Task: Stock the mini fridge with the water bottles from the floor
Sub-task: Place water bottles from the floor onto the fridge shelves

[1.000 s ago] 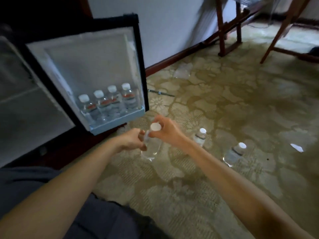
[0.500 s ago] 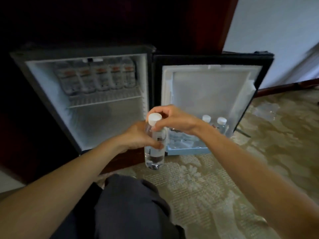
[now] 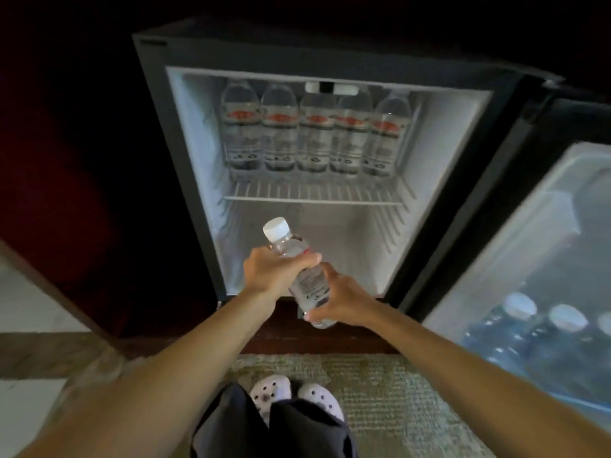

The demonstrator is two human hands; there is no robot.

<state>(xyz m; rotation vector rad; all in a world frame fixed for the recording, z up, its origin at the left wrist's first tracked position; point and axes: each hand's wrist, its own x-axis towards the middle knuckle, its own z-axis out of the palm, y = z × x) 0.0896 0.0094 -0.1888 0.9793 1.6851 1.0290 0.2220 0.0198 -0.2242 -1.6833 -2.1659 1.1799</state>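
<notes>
A clear water bottle (image 3: pixel 305 276) with a white cap is tilted in front of the open mini fridge (image 3: pixel 185 166). My left hand (image 3: pixel 269 271) grips its upper body just below the neck. My right hand (image 3: pixel 337 300) grips its lower part near the base. The bottle's cap points up and left toward the bare lower compartment. Several bottles (image 3: pixel 314 133) with red labels stand in a row on the wire shelf (image 3: pixel 314 195) above. More bottles (image 3: pixel 542 320) stand in the open door's rack (image 3: pixel 562 226) at the right.
The fridge sits inside a dark wooden cabinet (image 3: pixel 82 160). A patterned carpet (image 3: pixel 396 391) lies below it. My white clogs (image 3: pixel 291 395) and dark trousers show at the bottom middle. The open door stands out to the right.
The view has swung to face the fridge interior squarely. The bottle has tilted and come in front of the lower compartment. My right hand has slid from the cap down to the base.
</notes>
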